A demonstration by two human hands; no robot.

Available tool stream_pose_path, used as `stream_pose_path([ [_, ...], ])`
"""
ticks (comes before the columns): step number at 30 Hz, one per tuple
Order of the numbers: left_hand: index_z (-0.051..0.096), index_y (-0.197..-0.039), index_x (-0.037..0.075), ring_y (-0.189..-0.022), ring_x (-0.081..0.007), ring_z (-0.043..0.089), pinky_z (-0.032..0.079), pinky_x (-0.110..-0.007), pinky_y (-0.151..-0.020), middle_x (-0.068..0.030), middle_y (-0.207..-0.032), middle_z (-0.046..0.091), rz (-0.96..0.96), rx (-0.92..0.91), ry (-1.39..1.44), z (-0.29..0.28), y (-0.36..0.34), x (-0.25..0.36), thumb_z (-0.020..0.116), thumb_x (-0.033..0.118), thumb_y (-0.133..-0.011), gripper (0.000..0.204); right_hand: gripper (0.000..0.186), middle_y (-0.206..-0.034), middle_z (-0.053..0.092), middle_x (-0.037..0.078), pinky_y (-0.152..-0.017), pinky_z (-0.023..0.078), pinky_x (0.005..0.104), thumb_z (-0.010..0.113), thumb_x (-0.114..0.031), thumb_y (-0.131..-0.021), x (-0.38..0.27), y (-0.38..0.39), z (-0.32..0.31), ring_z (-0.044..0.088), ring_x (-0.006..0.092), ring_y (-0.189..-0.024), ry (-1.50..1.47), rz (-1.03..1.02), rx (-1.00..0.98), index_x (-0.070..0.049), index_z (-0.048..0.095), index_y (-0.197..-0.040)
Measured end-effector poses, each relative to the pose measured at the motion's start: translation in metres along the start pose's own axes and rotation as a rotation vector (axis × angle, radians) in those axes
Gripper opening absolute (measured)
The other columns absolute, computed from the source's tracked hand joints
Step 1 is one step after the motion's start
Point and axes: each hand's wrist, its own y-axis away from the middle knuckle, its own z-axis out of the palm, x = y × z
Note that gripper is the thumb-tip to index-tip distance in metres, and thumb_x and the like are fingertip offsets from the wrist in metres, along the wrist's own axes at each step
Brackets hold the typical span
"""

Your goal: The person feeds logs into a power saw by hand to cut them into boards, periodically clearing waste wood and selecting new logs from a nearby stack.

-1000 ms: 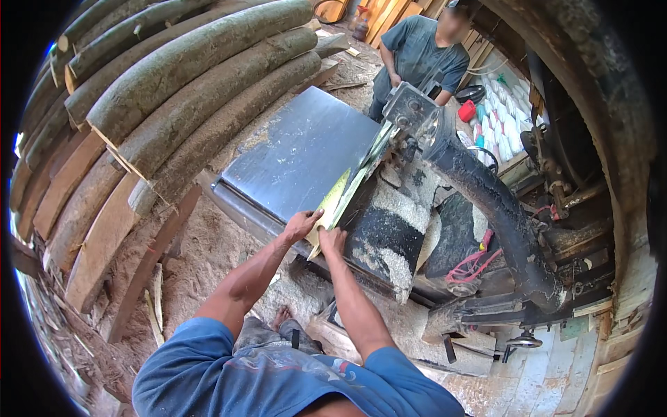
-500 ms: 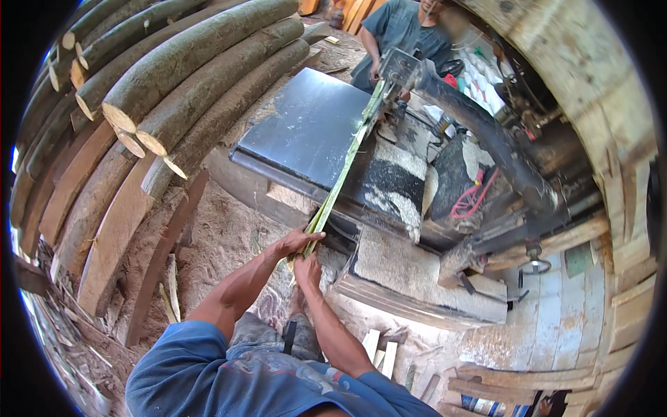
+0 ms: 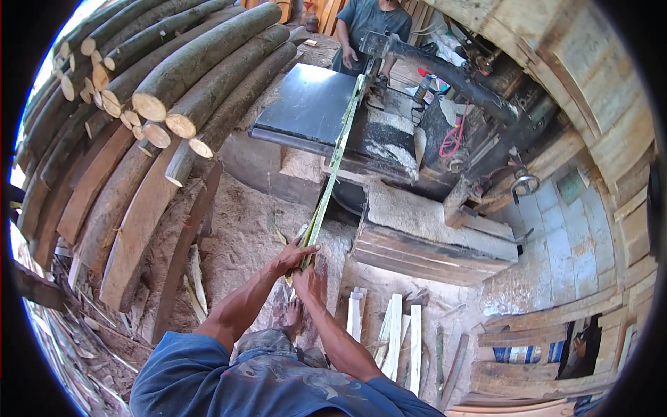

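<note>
Your left hand [image 3: 290, 257] is closed around the near end of a long green-and-pale wood strip [image 3: 333, 167], and your right hand [image 3: 306, 282] is clamped on it just nearer to you, close beside the left. Whether the strip is one piece or two lying together, you cannot tell from here.

It runs away from you, across the gap in front of the machine and along the right side of the dark metal table [image 3: 299, 108], to the metal head [image 3: 376, 46] at the far side. Being so thin and long, it is probably light but springy, likely to sag or whip if only one end is held. Its green look suggests damp wood, perhaps a little slick, and its rough edges could give splinters. The near end seems the sound place to hold, with both hands close together and well apart from the metal head.

Beyond the table, a co-worker [image 3: 375, 24] stands at the far side. Sawdust [image 3: 417, 212] covers the box to the right of the strip. Round logs [image 3: 215, 59] are stacked to the left, and pale sticks [image 3: 415, 340] lie on the floor, near and to the right.
</note>
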Motion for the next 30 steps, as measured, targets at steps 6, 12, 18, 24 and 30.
stream_pose_path([
  [6,0.039,-0.127,0.001,-0.100,-0.0200,0.052,0.041,-0.031,-0.086,-0.0130,-0.111,0.054,0.037,-0.001,0.024,0.012,0.080,-0.050,0.070,0.045,-0.070,0.078,0.070,-0.086,0.058,0.032,-0.074,0.047,0.0492,0.045,-0.028,-0.079,0.023,0.093,0.021,0.058,0.0467,-0.080,-0.035,0.003,0.003,-0.003,0.012,-0.136],
  [12,0.036,-0.127,-0.004,-0.099,-0.0241,0.053,0.042,-0.032,-0.087,-0.0194,-0.110,0.055,0.004,-0.041,-0.016,0.033,0.163,-0.138,0.067,0.057,-0.067,0.091,0.057,-0.090,0.059,0.030,-0.076,0.046,0.0458,0.047,-0.027,-0.080,0.081,0.200,0.061,0.059,0.0420,-0.084,0.032,0.016,0.105,0.001,0.031,-0.127],
  [18,0.033,-0.133,0.005,-0.115,-0.0285,0.044,0.037,-0.038,-0.094,-0.0196,-0.127,0.044,0.094,-0.044,0.019,0.148,0.173,-0.174,0.046,0.056,-0.083,0.073,0.047,-0.102,0.060,0.021,-0.082,0.044,0.0348,0.057,-0.014,-0.078,0.245,0.399,0.041,0.059,0.0296,-0.094,-0.239,0.103,0.131,-0.001,0.045,-0.122],
  [24,0.038,-0.128,0.005,-0.101,-0.0272,0.052,0.043,-0.037,-0.085,-0.0147,-0.111,0.053,0.073,-0.420,0.208,0.225,0.095,-0.184,0.048,0.046,-0.087,0.058,0.095,-0.138,0.022,0.027,-0.101,0.026,0.0463,0.068,-0.033,-0.072,0.370,0.545,0.023,0.031,0.0416,-0.122,0.414,0.707,0.348,-0.016,0.005,-0.141],
  [30,0.040,-0.126,0.002,-0.094,-0.0289,0.055,0.046,-0.039,-0.078,-0.0172,-0.101,0.057,-0.294,-0.451,0.173,0.164,0.086,-0.173,0.047,0.027,-0.089,0.045,0.068,-0.107,0.053,0.031,-0.088,0.040,0.0460,0.059,-0.044,-0.076,0.407,0.429,0.067,0.051,0.0446,-0.100,0.144,1.103,0.394,0.004,0.045,-0.121],
])
